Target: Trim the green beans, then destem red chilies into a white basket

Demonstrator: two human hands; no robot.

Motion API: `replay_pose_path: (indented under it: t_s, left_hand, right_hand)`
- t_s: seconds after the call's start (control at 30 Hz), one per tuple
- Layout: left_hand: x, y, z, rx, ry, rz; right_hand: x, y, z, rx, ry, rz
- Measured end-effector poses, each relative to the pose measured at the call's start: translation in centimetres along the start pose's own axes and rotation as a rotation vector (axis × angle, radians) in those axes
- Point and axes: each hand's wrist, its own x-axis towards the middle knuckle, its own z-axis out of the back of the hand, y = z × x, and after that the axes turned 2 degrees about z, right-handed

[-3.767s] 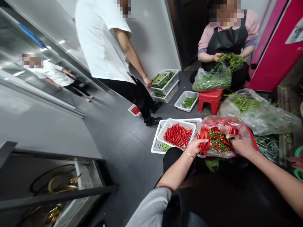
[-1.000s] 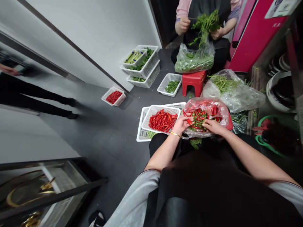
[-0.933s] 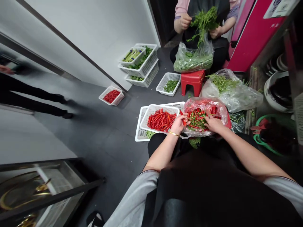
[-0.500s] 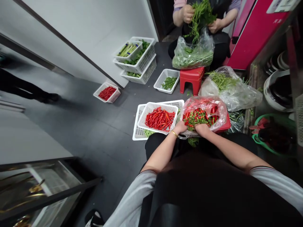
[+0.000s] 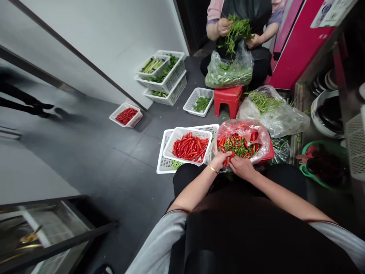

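Observation:
My left hand [image 5: 218,160], with a gold bangle at the wrist, is closed on a red chili pepper [image 5: 225,161] over the near edge of a clear plastic bag [image 5: 265,137]. Close beside it, my right hand [image 5: 242,168] pinches at red chili too; its fingertips nearly meet the left ones, so which pepper each holds is partly hidden. Inside the opened bag lie red chilies [image 5: 254,136] and many green stems [image 5: 238,147]. To the left, a white basket [image 5: 168,149] holds stemless red chilies [image 5: 190,147].
A co-worker's hands [image 5: 224,27] hold leafy greens above a bag [image 5: 228,78] on a red stool [image 5: 228,95]. Stacked white baskets [image 5: 171,91] stand by the wall, a small chili basket [image 5: 134,121] on the floor. A green basin [image 5: 306,175] is at right.
My hands have come up out of the stems and drawn together at the bag's near edge, with red chili now between the fingers. The view has shifted slightly.

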Motion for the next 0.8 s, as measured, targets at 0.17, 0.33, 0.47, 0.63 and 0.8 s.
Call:
replay_pose_path:
  t_s: [0.17,0.33,0.47,0.63,0.8]
  left_hand:
    - [-2.3,0.3,0.7,0.016,0.033,-0.010]
    - [-5.3,-0.6,2.4,0.195,0.321,0.007]
    - [-5.3,-0.7,2.3,0.202,0.377,0.016]
    - [-3.9,0.1,0.9,0.052,0.392,0.126]
    - [-2.2,-0.9,0.6,-0.021,0.101,0.030]
  right_hand:
    - [0.5,-2.1,-0.1,0.469,0.062,-0.186]
    - [2.5,-4.8,-0.7,1.018,0.223,-0.440]
    - [3.2,-4.2,-0.7,0.684,0.174,-0.204]
    - [4.3,-4.3,0.6,-0.008,0.099,-0.159]
    - [9.2,-6.9,0.9,-0.016,0.232,-0.449]
